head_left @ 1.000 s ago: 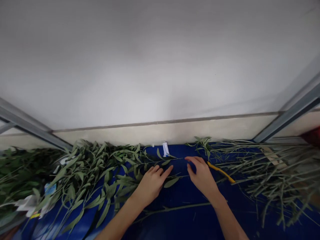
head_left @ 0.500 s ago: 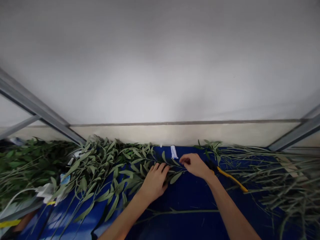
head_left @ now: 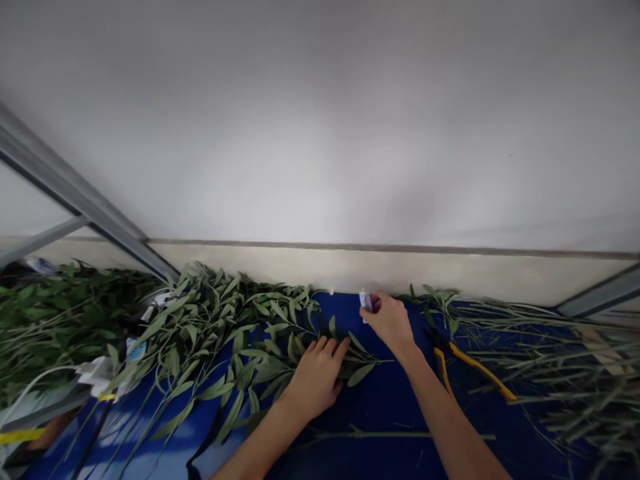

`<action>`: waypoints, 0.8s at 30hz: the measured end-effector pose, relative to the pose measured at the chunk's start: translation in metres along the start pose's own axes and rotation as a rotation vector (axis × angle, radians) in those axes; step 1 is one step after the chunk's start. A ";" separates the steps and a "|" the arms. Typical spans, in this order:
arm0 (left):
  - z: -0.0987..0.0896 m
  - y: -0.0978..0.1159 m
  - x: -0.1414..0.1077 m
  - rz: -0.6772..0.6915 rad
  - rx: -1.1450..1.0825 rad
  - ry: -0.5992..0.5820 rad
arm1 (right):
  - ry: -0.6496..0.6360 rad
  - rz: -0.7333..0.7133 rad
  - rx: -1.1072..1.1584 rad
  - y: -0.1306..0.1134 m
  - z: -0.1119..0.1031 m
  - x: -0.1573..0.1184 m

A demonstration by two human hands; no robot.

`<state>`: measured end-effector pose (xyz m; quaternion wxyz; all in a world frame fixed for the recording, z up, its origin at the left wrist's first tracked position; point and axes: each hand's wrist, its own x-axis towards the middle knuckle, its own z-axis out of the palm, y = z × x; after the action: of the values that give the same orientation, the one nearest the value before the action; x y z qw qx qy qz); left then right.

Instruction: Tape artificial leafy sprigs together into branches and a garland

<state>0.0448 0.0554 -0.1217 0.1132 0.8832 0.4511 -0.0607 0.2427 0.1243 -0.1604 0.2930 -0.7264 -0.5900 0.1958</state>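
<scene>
My left hand (head_left: 317,375) rests over green leafy branches (head_left: 260,360), its fingers curved across them and a stem passing between thumb and index finger; its palm side is hidden. Leaves and a thin tip (head_left: 363,373) stick out to its right. By the wall, my right hand (head_left: 393,323) pinches a small white piece with blue print (head_left: 367,305), perhaps a wrapper or label; I cannot make out the kind. To the right of that hand, yellow-handled pliers or cutters (head_left: 477,370) lie with handles apart, the head dark and partly hidden.
Bare cut stems (head_left: 550,353) are heaped at the right, and one long stem (head_left: 400,435) lies across the front of the blue table surface (head_left: 370,407). Darker foliage (head_left: 60,313) and a white plug with cable (head_left: 95,377) are at left. A white wall (head_left: 320,167) and slanting metal posts (head_left: 105,233) bound the back.
My right hand has reached toward the wall and taken hold of the small white printed piece that was lying on the table. My left hand stays on the branches. The view has shifted slightly.
</scene>
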 end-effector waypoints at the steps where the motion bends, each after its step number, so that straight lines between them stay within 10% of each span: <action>1: 0.001 0.000 0.000 -0.001 -0.006 0.002 | 0.042 0.001 0.020 0.003 0.000 0.001; 24: -0.008 -0.006 -0.004 0.033 0.076 0.059 | 0.368 -0.040 0.142 0.026 0.047 0.029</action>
<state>0.0379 0.0580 -0.1144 0.0675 0.8955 0.4371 -0.0498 0.2394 0.1584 -0.2107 0.4503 -0.7155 -0.5256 0.0948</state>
